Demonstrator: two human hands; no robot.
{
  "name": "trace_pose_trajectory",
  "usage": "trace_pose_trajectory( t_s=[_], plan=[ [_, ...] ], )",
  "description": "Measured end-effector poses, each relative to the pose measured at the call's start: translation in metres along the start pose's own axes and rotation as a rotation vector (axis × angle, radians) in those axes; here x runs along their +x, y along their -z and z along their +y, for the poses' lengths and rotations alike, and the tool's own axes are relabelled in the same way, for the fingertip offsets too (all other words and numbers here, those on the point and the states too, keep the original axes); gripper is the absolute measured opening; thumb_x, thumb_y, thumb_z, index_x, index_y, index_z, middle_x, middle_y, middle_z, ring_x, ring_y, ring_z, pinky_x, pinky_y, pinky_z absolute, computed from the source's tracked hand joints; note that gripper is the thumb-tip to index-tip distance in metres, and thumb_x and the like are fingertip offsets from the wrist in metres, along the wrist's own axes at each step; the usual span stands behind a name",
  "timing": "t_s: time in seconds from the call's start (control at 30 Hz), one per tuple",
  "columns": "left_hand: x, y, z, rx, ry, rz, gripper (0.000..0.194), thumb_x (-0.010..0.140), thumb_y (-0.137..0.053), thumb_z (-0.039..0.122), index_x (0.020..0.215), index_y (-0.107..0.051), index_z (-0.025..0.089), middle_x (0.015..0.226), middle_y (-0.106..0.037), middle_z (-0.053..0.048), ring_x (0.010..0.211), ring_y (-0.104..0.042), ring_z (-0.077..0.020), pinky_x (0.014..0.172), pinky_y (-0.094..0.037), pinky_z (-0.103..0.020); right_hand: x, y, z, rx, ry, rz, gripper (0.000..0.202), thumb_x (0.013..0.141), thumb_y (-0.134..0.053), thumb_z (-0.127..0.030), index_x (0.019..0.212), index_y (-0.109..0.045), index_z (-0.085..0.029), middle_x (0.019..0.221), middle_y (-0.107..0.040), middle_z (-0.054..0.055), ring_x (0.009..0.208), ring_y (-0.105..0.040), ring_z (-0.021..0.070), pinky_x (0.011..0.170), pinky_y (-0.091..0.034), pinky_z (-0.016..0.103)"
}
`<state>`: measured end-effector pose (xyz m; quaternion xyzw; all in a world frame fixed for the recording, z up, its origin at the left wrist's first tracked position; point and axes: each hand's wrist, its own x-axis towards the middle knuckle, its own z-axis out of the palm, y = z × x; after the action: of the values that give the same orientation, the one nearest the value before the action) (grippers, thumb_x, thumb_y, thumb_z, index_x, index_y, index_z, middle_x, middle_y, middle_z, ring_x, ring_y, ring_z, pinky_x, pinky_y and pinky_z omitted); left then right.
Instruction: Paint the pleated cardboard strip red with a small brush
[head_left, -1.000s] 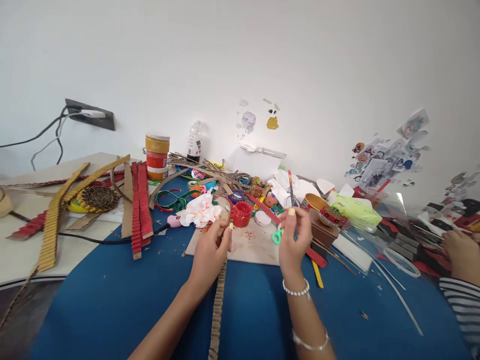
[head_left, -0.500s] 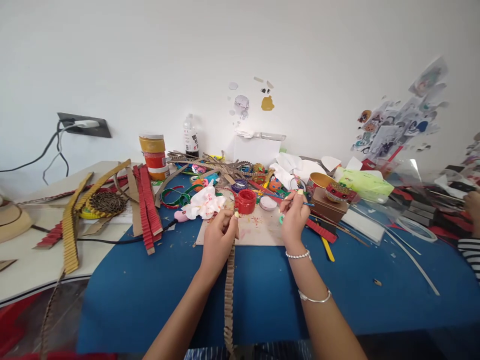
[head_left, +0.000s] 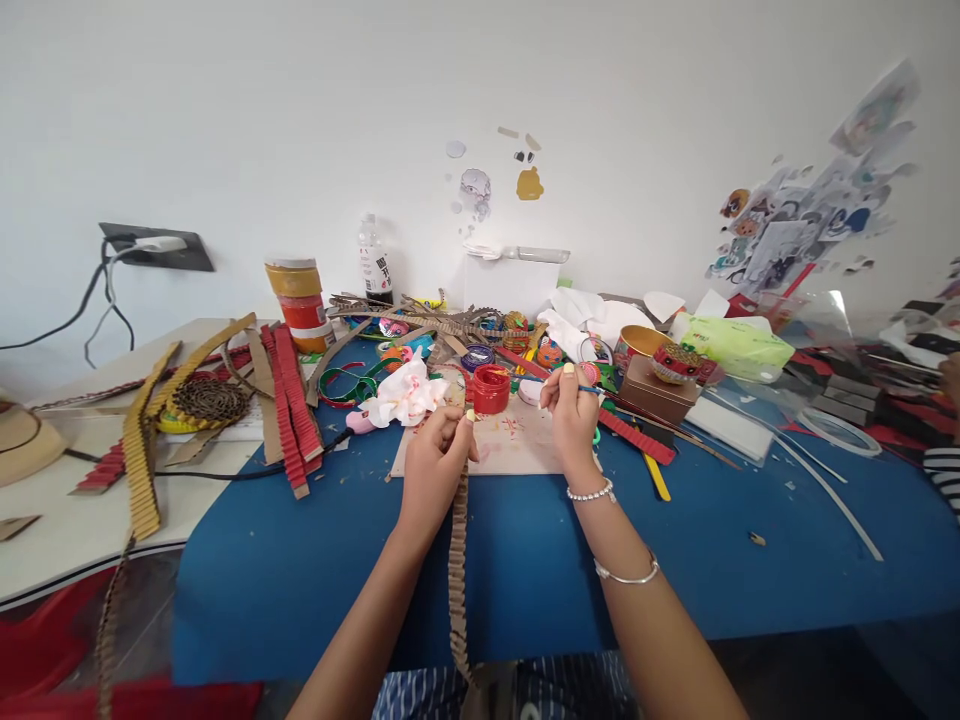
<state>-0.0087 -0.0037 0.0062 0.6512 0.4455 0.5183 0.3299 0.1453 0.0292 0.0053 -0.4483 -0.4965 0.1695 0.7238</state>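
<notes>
My left hand (head_left: 439,460) is closed in a pinch on the upper end of a plain brown corrugated cardboard strip (head_left: 459,570), which hangs down over the table's front edge. A thin paintbrush (head_left: 589,388) is held between the fingers of my right hand (head_left: 574,415), its tip pointing left over the mouth of an open jar of red paint (head_left: 491,392). The jar stands just beyond my left hand on a paint-stained white board (head_left: 517,455). Its white lid (head_left: 531,391) lies to the right of it. A crumpled tissue (head_left: 409,392) sits behind my left hand.
Red corrugated strips (head_left: 289,400) and a yellow one (head_left: 139,450) lie at left. Stacked paint jars (head_left: 296,300) and a bottle (head_left: 373,262) stand at the back. A brown box (head_left: 656,402) and tissue pack (head_left: 739,345) are at right. Another person's striped sleeve (head_left: 943,470) shows far right.
My right hand has moved left with the paintbrush, bringing its tip over the red paint jar. My left hand still pinches the strip. The view has shifted slightly.
</notes>
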Motion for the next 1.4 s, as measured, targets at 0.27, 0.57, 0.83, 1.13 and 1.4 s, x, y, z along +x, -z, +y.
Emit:
trace_pose_trajectory(
  t_s=[0.27,0.57,0.83,1.13,1.4],
  plan=[
    [0.001,0.000,-0.001,0.017,-0.003,0.010,0.017,0.080,-0.042,0.031,0.071,-0.046,0.018,0.048,-0.050,0.006,0.045,-0.042,-0.0074,0.048,-0.032,-0.018,0.000,-0.001,-0.004,0.035,-0.019,-0.002,0.035,0.081,-0.033,-0.045,0.063,-0.044,-0.018,0.045,-0.046,-0.005,0.038,-0.038,0.0048,0.039,-0.027,0.019],
    [0.002,0.000,-0.003,0.043,0.041,0.036,0.021,0.078,-0.045,0.036,0.086,-0.049,0.017,0.056,-0.061,0.003,0.040,-0.035,-0.0065,0.046,-0.032,-0.019,0.004,0.003,-0.003,0.179,-0.113,0.080,0.033,0.082,-0.033,-0.040,0.060,-0.042,-0.018,0.040,-0.043,-0.006,0.036,-0.036,0.0042,0.038,-0.025,0.018],
    [0.002,-0.001,-0.005,-0.010,0.014,0.031,0.019,0.078,-0.046,0.036,0.085,-0.050,0.018,0.056,-0.056,0.004,0.048,-0.043,-0.0081,0.048,-0.033,-0.018,0.004,0.001,-0.004,0.153,-0.073,-0.011,0.032,0.080,-0.036,-0.043,0.062,-0.044,-0.018,0.045,-0.048,-0.005,0.035,-0.037,0.0040,0.036,-0.026,0.019],
    [0.004,-0.002,-0.003,-0.011,0.001,0.001,0.016,0.078,-0.045,0.031,0.079,-0.052,0.017,0.065,-0.059,0.002,0.058,-0.051,-0.0093,0.056,-0.037,-0.019,0.011,0.011,-0.005,0.426,-0.287,0.041,0.022,0.076,-0.037,-0.039,0.066,-0.042,-0.019,0.045,-0.046,-0.006,0.032,-0.032,0.0044,0.036,-0.022,0.021],
    [0.004,-0.004,-0.010,-0.068,-0.014,-0.005,0.025,0.077,-0.047,0.030,0.097,-0.052,0.016,0.070,-0.061,0.000,0.062,-0.053,-0.0101,0.056,-0.039,-0.020,0.010,0.013,-0.010,0.504,-0.307,0.029,0.034,0.077,-0.039,-0.043,0.054,-0.030,-0.020,0.035,-0.029,-0.010,0.028,-0.020,0.0035,0.035,-0.018,0.021]
  ],
)
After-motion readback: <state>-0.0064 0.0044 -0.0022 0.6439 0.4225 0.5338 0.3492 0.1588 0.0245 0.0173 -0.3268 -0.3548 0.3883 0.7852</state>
